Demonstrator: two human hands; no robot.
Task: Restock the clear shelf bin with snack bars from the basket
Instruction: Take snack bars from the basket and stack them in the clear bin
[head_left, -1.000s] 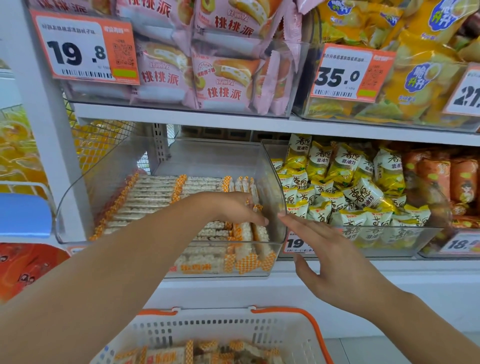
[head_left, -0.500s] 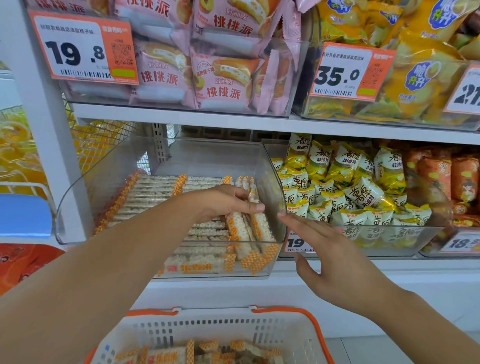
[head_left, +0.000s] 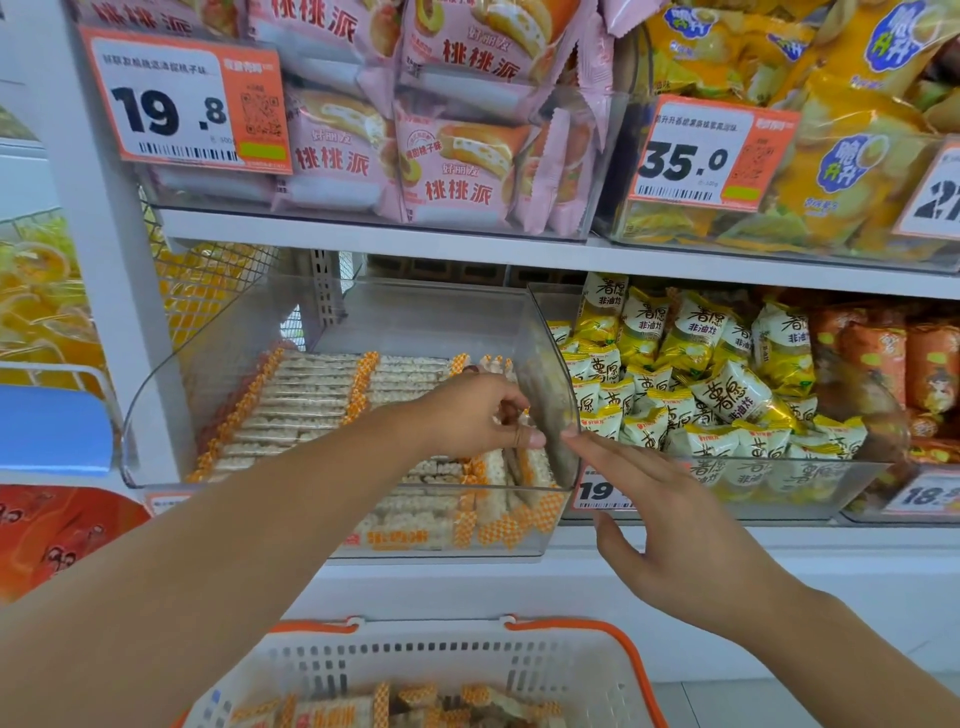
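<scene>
Over the last second the left hand (head_left: 467, 421) has drawn its fingers in: they lay flat and pointing across the upright snack bars (head_left: 498, 483) at the right end of the clear shelf bin (head_left: 171, 395), and now they curl down among those bars, seemingly pinching or nudging one into line, though what exactly sits between the fingertips is too hidden to tell. The bars there have shifted a little toward the front wall. By my reading the stocking is well along, with tidy flat rows filling the bin's left and middle, and this is a settling of the latest bars rather than a fresh load. The right hand (head_left: 670, 525) has barely moved; it stays spread and holds nothing, its fingertips touching the outer right corner of the bin, probably steadying it. Below both hands, the basket (head_left: 587, 670) holds more bars (head_left: 363, 709), well apart from either hand.
</scene>
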